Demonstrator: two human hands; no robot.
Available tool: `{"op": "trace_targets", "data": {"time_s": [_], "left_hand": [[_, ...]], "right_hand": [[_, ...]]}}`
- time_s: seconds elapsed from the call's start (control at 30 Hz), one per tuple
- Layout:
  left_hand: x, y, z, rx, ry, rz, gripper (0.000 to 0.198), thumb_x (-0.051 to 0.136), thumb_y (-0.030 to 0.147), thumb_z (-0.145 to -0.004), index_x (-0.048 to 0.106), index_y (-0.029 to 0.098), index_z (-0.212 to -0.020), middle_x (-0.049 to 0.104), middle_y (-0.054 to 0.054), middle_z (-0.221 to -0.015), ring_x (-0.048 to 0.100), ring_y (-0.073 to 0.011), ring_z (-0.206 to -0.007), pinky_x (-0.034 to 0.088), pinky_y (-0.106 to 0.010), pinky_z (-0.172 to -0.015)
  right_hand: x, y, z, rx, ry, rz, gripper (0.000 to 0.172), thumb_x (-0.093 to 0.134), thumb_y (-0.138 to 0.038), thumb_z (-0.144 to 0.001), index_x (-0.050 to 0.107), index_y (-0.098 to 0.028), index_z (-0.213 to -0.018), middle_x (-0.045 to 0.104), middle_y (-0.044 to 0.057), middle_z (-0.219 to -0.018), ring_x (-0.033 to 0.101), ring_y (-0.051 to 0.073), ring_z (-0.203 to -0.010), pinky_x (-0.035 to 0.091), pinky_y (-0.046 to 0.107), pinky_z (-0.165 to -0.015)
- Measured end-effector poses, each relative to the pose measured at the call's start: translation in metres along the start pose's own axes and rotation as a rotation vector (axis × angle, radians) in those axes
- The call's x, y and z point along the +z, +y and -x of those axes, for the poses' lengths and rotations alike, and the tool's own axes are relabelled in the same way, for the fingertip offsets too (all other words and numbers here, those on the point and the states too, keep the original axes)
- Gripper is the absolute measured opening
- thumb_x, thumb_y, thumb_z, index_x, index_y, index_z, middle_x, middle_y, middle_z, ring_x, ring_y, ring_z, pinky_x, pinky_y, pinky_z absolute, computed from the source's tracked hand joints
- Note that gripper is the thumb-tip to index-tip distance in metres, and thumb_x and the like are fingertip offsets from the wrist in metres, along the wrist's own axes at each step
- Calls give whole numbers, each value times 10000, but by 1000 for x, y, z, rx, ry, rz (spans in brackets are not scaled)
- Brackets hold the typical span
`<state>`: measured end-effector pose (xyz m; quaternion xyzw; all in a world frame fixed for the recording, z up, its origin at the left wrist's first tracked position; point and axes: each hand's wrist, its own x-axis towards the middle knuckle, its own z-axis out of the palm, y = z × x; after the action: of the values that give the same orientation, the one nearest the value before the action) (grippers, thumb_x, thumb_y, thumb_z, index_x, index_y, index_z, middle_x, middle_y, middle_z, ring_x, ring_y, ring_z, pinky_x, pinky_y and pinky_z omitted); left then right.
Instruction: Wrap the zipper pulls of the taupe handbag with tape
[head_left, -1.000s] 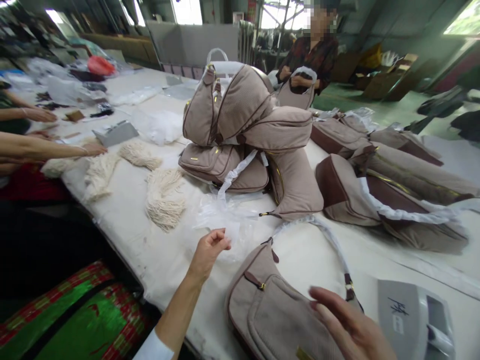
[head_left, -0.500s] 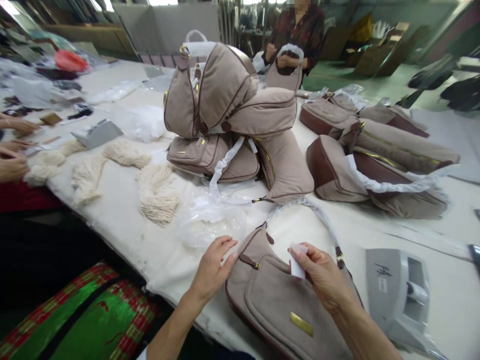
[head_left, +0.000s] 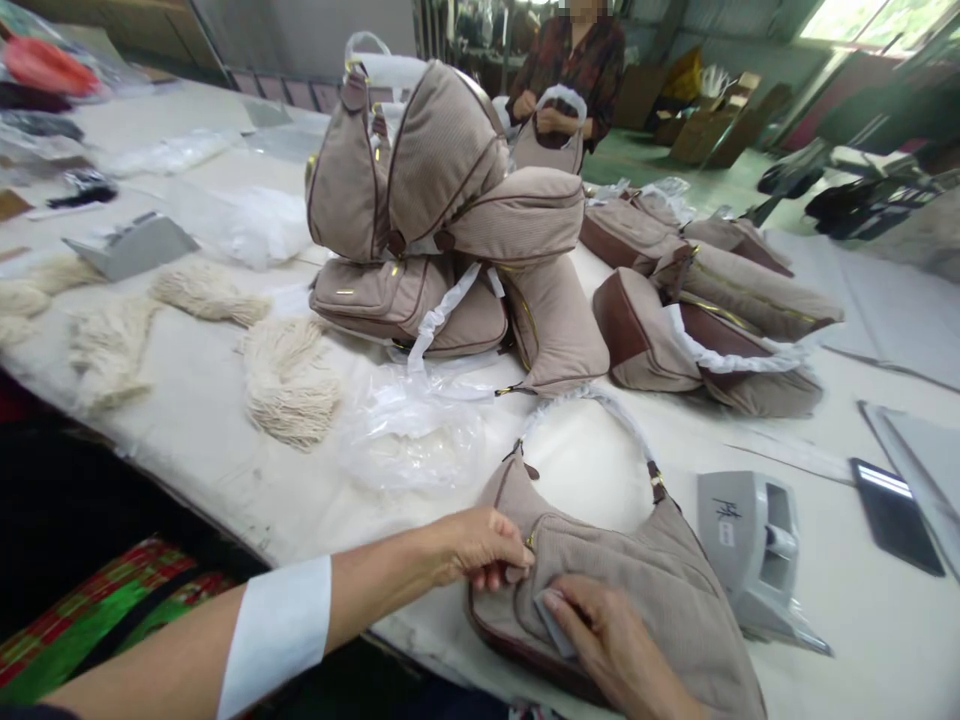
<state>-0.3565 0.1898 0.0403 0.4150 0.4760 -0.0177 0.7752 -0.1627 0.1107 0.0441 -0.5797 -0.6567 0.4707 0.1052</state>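
A taupe handbag (head_left: 660, 590) with a wrapped handle lies at the near edge of the white table (head_left: 225, 460). My left hand (head_left: 480, 545) pinches the bag's zipper end at its left top corner. My right hand (head_left: 607, 640) presses a small white paper piece (head_left: 551, 620) against the bag's front, the fingers flat on it.
A heap of matching bags (head_left: 442, 220) rises mid-table, with more bags (head_left: 705, 300) to its right. Cream string bundles (head_left: 289, 385) and clear plastic (head_left: 409, 430) lie left. A grey dispenser (head_left: 750, 540) and a dark phone (head_left: 892, 510) sit right. A person (head_left: 574, 70) holds a bag at the far side.
My left hand moved from the plastic onto the bag's zipper end. My right hand brought the white paper down onto the bag's front. The view shifted left and down.
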Motion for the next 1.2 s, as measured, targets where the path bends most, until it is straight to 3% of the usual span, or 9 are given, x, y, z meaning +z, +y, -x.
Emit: {"op": "trace_targets", "data": {"time_s": [0.1,0.2,0.33,0.43,0.5,0.6,0.87,1.0,1.2], "left_hand": [[23,-14,-9,7,-24,170,374,587,517,-512,500,165,-601,521,27,-551,403,-54,-355,231,-184,-313],[37,-24,-18,2,-57,254,403,624,520,-492,509,154,-615,558,13,-572,380,-45,-317,213,-195,-291],[38,-23,-22,-29,-65,309,440,697,504,-440,511,162,-646,570,22,-549,326,-35,-295,172,-189,-290],[36,-15,-23,-89,-57,302,500,777,479,-358,454,185,-603,411,86,-381,239,-34,-284,115,-177,-304],[35,-10,-23,-121,-73,285,542,810,470,-320,428,190,-585,345,104,-345,201,-30,-286,84,-179,-317],[34,-6,-25,-135,-108,259,559,814,512,-330,436,179,-573,408,76,-372,189,-22,-288,51,-190,-336],[33,-15,-28,-70,-89,273,535,741,588,-480,414,185,-609,377,96,-409,196,-18,-291,64,-193,-345],[35,-14,-27,-61,-67,284,498,728,562,-519,411,188,-608,365,98,-403,199,-23,-289,63,-194,-334],[36,-15,-27,-3,-12,296,398,714,453,-590,415,193,-625,353,106,-374,195,-29,-278,77,-190,-315]], "right_hand": [[-32,12,1,-21,60,56,375,434,-426,-872,518,-179,-602,506,11,-603,459,144,-587,313,265,-568],[-42,8,8,0,53,-53,366,484,-444,-847,573,-176,-614,512,15,-636,472,151,-627,341,258,-597],[-14,-9,24,172,-9,-398,448,448,-538,-845,646,-149,-746,501,20,-692,442,123,-622,342,227,-562],[14,-14,33,333,-63,-648,497,485,-607,-800,612,-129,-760,433,-21,-568,369,76,-501,276,194,-469],[28,-12,36,436,-41,-747,507,543,-624,-752,571,-119,-713,422,-35,-502,350,57,-436,242,183,-423],[40,-9,34,521,43,-797,519,627,-633,-663,518,-126,-643,481,-18,-472,379,57,-385,259,177,-375],[43,-8,26,513,190,-663,544,658,-658,-600,451,-156,-570,466,-30,-407,387,56,-330,255,165,-316],[39,-8,23,525,181,-632,528,651,-646,-622,465,-154,-576,476,-32,-401,398,62,-323,255,168,-310],[35,-11,19,601,145,-782,512,695,-606,-600,491,-137,-571,503,-22,-409,405,57,-315,268,158,-311]]}}
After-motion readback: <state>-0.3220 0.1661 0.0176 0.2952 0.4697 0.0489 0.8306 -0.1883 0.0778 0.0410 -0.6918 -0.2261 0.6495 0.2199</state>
